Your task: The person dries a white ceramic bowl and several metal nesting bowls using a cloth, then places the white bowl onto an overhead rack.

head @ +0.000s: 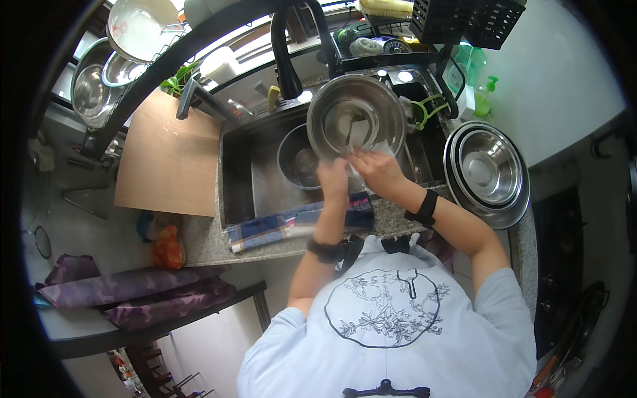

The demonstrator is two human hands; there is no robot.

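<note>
A round stainless steel bowl (326,107) is tilted over the sink (259,179), its inside towards me. My left hand (333,174) grips its near rim. A thin white cloth or paper (383,148) lies between my right hand (375,169) and the bowl, pinched in the fingers. Under the steel bowl, a clear bowl or basin (293,169) stands in the sink. A folded plaid towel (273,229) lies along the sink's front edge below my wrists.
Nested steel bowls (490,169) stand on the right counter. A black faucet (286,64) hangs behind the sink. A wooden board (166,159) lies at left; a green pump bottle (482,99) stands back right. A rack above the board holds more bowls (92,94).
</note>
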